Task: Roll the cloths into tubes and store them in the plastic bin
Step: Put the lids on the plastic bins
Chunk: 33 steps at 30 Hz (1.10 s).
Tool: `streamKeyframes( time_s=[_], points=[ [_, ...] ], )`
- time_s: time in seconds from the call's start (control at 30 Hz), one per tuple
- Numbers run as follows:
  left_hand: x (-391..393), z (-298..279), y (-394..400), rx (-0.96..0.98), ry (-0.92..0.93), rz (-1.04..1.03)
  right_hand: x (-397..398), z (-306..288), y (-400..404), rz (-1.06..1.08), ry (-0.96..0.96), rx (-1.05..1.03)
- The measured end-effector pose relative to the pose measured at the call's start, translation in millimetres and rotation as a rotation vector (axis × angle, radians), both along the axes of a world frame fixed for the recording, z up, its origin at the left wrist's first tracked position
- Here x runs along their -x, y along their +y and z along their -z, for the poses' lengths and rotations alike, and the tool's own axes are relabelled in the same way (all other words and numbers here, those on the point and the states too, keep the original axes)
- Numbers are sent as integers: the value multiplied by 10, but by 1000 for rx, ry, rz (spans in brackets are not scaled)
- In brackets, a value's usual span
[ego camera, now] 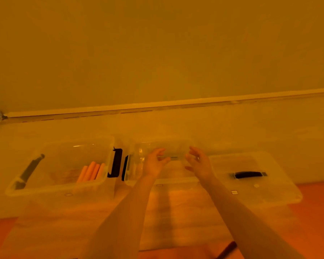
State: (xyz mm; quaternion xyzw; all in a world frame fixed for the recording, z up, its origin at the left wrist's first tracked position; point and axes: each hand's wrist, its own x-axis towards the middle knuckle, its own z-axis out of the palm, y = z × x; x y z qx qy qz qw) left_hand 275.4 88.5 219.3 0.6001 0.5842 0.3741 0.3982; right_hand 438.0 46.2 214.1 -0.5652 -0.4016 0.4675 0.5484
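Here, at mid-frame, I had my left hand [154, 161] and right hand [198, 163] loosely curled, holding nothing, over the middle bin [133, 171], seemingly to reach in, while rolled cloths [92, 171] lay in the left bin [51, 187].

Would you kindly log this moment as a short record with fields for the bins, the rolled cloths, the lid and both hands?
left bin: clear plastic bin with black latches
rolled cloths: several tubes lying side by side inside the left bin
middle bin: second clear bin, contents unclear
lid: clear lid with a dark handle, lying to the right
left hand: over the middle bin, fingers loosely curled, holding nothing visible
right hand: likewise, facing the left hand
lighting: strong orange tint, fine detail blurred
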Motion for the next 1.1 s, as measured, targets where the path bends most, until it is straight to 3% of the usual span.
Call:
streamKeyframes(
  time_s=[0.3, 0.63, 0.87, 1.1],
  points=[
    [-920, 141, 87, 53, 95, 179, -873, 100, -289, 178, -65, 12],
    [-1645, 262, 630, 72, 14, 290, -1573, 265, 116, 352, -125, 111],
    [-1894, 284, 908, 80, 47, 364, -1855, 404, 301, 380, -116, 146],
    [-2206, 418, 889, 98, 62, 305, -2302, 544, 430, 331, -185, 185]
  ],
)
